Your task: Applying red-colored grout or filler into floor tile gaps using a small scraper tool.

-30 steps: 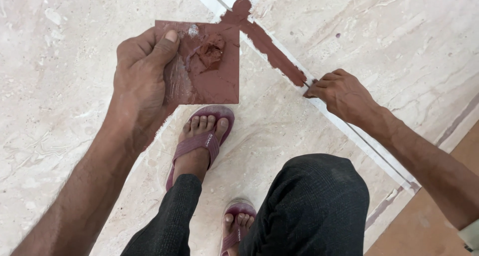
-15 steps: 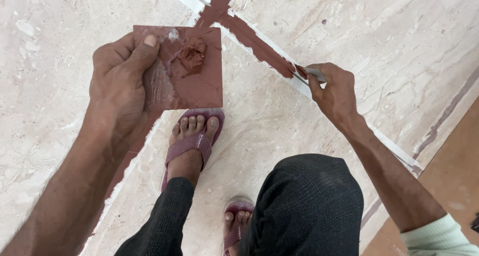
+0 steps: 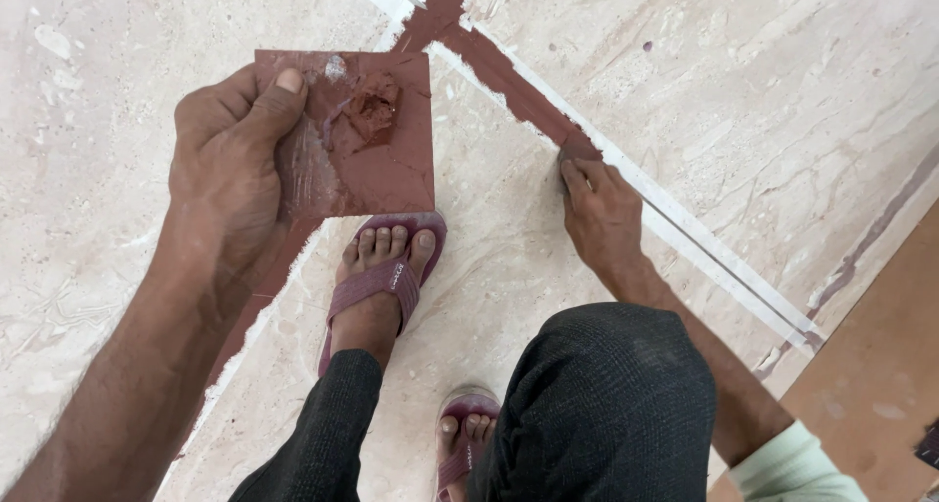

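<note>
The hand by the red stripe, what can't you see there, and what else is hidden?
Head view:
- Right hand: its own fingers cover whatever presses the red paste; a tool cannot be made out.
- Square board: left edge hidden under the left hand.
- Red stripe: runs off the top edge.
- Rear sandal: partly behind the dark trouser knee.

Right hand (image 3: 599, 214) hides its tool (fingers cover it); left forearm cropped.
</note>
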